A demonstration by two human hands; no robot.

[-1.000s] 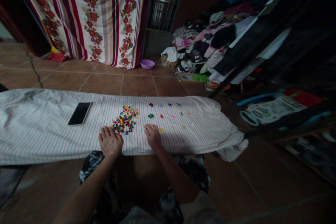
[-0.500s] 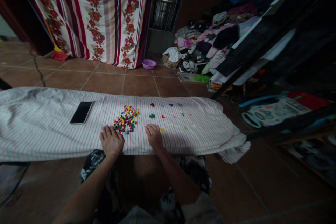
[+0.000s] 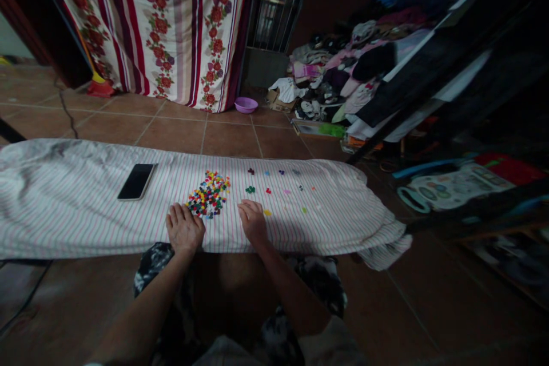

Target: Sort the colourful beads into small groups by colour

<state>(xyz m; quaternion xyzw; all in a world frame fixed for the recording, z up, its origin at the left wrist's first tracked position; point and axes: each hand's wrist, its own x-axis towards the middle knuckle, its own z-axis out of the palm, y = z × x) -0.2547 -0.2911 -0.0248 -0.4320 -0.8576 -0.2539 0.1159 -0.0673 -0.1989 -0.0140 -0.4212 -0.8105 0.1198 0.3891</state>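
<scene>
My left hand (image 3: 185, 229) lies palm down on the striped cloth (image 3: 94, 223), fingers flat and slightly apart, just below the lower left edge of a pile of small multicoloured pieces (image 3: 209, 194). To the right of that pile rests my right hand (image 3: 253, 220), its fingers curled together; whether anything is between them is hidden. Several small groups sorted by colour lie beyond and right of it, among them dark green pieces (image 3: 250, 189), red pieces (image 3: 268, 190), and yellow pieces (image 3: 267, 213) close beside the right hand.
A phone (image 3: 136, 182) lies on the cloth at the left. Past the cloth, the tiled floor holds a purple basin (image 3: 246, 105), a red broom (image 3: 100, 87) and a heap of clothes (image 3: 334, 68). A floral curtain (image 3: 180, 28) hangs behind.
The view has shifted slightly, so the scene sits a little further right. Both hands keep nearly the same places and poses on the cloth.
</scene>
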